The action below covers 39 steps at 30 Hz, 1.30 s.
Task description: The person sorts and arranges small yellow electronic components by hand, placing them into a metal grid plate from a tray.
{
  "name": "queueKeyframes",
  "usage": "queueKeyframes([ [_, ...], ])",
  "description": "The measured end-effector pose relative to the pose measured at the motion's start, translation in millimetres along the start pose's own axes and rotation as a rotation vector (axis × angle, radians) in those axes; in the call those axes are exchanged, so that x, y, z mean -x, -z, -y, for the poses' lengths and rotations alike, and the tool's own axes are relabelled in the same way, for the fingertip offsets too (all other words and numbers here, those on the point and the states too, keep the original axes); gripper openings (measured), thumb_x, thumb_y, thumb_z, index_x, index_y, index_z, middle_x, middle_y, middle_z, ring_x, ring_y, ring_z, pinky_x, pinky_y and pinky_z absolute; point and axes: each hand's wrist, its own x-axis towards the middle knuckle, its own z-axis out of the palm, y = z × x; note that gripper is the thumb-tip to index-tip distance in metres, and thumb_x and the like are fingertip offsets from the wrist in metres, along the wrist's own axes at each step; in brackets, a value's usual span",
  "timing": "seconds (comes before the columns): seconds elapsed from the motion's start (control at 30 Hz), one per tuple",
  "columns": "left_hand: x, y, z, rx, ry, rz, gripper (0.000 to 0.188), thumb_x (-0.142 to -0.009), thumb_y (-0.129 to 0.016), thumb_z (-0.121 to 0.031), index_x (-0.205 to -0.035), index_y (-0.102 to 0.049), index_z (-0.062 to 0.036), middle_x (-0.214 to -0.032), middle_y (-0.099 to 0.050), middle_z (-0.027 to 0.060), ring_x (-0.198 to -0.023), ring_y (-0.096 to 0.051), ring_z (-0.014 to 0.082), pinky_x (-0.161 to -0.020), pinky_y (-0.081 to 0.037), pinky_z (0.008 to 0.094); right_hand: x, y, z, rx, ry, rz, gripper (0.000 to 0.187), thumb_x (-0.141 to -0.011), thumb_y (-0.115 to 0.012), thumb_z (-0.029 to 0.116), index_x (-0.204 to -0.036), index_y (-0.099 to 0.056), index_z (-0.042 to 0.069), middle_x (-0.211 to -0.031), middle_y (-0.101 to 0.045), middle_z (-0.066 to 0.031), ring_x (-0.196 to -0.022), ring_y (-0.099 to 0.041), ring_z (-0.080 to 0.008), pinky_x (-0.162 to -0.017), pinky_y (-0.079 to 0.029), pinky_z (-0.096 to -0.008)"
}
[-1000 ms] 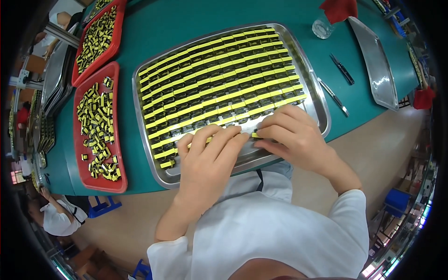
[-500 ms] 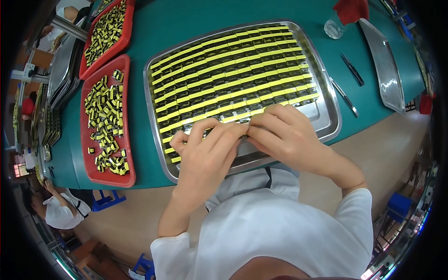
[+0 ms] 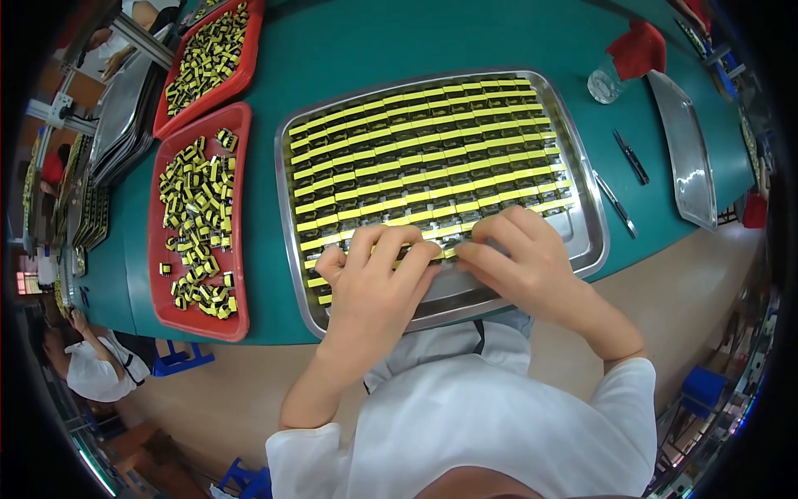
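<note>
Bending over a metal tray [image 3: 588, 237] ranked with yellow-and-black components [image 3: 416, 162], the worker had the left hand [image 3: 372, 283] and right hand [image 3: 532, 266] at one component [image 3: 450, 252] in the nearest row, fingertips bunched at either end, though I couldn't tell whether they pinched it. Loose parts [image 3: 198, 212] filled two red bins [image 3: 240, 303]. On the green tabletop [image 3: 391, 41] stood a clear glass [image 3: 603, 87]; a blue stool [image 3: 703, 391] stood beyond.

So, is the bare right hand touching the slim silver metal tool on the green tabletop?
Apart. In the head view, the right hand is over the shallow silver metal tray, whose right rim lies between it and the tool.
</note>
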Motion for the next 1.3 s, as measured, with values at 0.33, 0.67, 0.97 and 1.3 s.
queueKeyframes([
  [0.33,-3.3,11.6,4.1,-0.037,0.084,0.028,0.047,-0.077,-0.091,-0.035,-0.118,-0.074,-0.0212,-0.120,-0.068,-0.0041,-0.117,-0.059,0.0195,-0.095,-0.029,0.0437,-4.8,2.0,1.9,-0.052,-0.056,-0.008,0.037,-0.072,-0.091,0.014,-0.105,-0.076,0.010,-0.097,-0.066,-0.0031,-0.085,-0.062,-0.0241,-0.071,-0.050,-0.0382],
  [0.67,0.4,8.2,11.9,-0.070,0.089,0.033,0.060,-0.075,-0.090,-0.044,-0.129,-0.072,-0.0232,-0.125,-0.065,-0.0046,-0.120,-0.056,0.0198,-0.097,-0.029,0.0456,-9.3,5.7,2.7,-0.059,-0.081,0.030,0.037,-0.072,-0.091,0.015,-0.106,-0.076,0.011,-0.097,-0.066,-0.0046,-0.087,-0.064,-0.0258,-0.074,-0.050,-0.0396],
  [0.97,23.6,47.6,29.9,0.133,0.194,-0.031,0.055,-0.082,-0.087,-0.035,-0.134,-0.072,-0.0224,-0.129,-0.069,-0.0016,-0.126,-0.059,0.0177,-0.103,-0.031,0.0444,-30.2,23.3,8.6,-0.070,-0.108,0.119,0.044,-0.070,-0.092,0.014,-0.110,-0.075,0.006,-0.100,-0.064,-0.0118,-0.092,-0.063,-0.0333,-0.076,-0.050,-0.0431],
  [1.3,98.9,140.5,150.4,-0.191,0.607,-0.314,0.019,-0.095,-0.074,-0.001,-0.114,-0.073,-0.0016,-0.102,-0.069,0.0131,-0.092,-0.070,0.0286,-0.081,-0.055,0.0391,-206.5,-80.8,53.2,-0.304,0.504,0.199,0.010,-0.090,-0.076,0.014,-0.095,-0.073,0.006,-0.094,-0.070,-0.0109,-0.094,-0.069,-0.0328,-0.080,-0.057,-0.0465],
])
